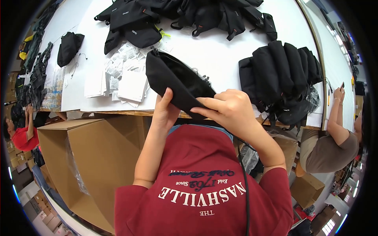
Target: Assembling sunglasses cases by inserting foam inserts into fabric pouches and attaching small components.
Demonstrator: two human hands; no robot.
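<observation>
Between my hands, just over the table's near edge, is a black fabric pouch (167,77) with its mouth gaping upward and its dark inside showing. My left hand (166,109) grips it from below, thumb pressed on its outer face. At the pouch's right end, my right hand (227,107) pinches the rim between thumb and fingers. Beyond the pouch, small dark cords or tags partly show behind its rim. A heap of white paper tags (128,74) lies on the table to the left of the pouch.
Black bags (134,23) are piled at the table's far side, and stacked black pouches (281,74) stand at right. One black pouch (69,49) lies far left. A large open cardboard box (102,157) stands below the table at left. Co-workers (332,145) are at both sides.
</observation>
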